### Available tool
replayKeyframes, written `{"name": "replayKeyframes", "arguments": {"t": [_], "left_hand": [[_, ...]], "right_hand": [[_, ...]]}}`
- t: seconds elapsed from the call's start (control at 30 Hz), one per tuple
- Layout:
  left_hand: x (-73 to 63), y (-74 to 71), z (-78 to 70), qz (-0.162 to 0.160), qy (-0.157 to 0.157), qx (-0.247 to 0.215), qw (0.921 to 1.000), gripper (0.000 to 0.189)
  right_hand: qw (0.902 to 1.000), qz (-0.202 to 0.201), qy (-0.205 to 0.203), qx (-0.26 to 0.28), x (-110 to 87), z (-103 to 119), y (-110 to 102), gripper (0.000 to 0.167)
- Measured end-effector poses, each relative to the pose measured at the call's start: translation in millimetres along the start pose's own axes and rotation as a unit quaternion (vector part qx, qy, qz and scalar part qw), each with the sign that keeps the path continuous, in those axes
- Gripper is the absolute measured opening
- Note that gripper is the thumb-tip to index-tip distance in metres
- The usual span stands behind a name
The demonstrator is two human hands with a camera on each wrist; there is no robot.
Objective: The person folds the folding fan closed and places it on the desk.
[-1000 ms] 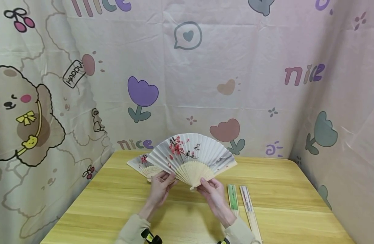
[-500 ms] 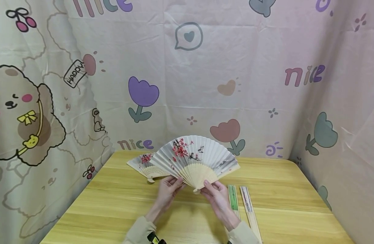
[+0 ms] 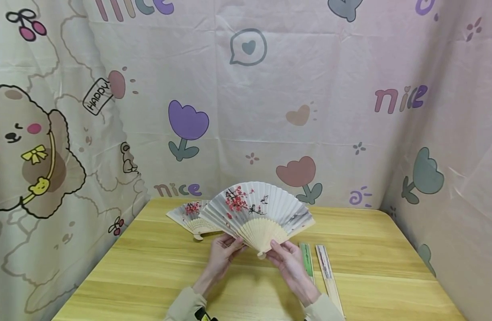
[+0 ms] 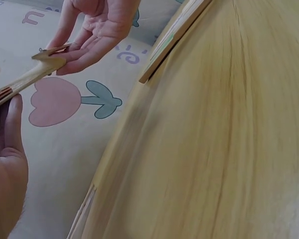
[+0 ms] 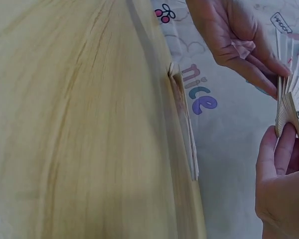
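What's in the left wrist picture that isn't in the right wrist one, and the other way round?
Only the left wrist: a folded fan on the table, and a pink flower on the cloth.

Only the right wrist: a cherry picture on the cloth.

Both: the left hand and right hand holding the open fan, plus the table.

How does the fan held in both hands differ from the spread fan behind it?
The held fan is raised in the left hand and right hand; the rear fan rests on the table. The held fan's ribs look solid, the rear fan's pierced. The held fan partly hides the rear fan. Both show red blossoms.
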State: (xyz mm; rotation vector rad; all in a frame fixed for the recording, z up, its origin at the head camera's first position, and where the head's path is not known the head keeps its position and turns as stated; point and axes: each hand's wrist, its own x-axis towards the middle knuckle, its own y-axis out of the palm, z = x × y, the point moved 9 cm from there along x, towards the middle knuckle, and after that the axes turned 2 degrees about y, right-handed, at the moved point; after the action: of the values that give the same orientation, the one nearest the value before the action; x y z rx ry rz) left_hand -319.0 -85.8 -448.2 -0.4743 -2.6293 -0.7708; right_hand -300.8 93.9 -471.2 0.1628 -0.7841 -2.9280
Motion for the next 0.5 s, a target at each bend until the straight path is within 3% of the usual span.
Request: {"name": "replayKeyframes", "arguments": {"t": [0.27,0.5], "left_hand": [[-0.9,2.3,-2.7,0.023,0.012,-0.009,0.9996,0.038],[-1.6,2.2,-4.2,0.026,0.012,0.001,0.9996,0.040]], "right_hand": [[0.9996,0.014,0.022,0.000,-1.3,-3.3,-0.4,0.011],[0.9989,-0.010,0.039,-0.023,-3.4,-5.2,-5.2,0.006]]}}
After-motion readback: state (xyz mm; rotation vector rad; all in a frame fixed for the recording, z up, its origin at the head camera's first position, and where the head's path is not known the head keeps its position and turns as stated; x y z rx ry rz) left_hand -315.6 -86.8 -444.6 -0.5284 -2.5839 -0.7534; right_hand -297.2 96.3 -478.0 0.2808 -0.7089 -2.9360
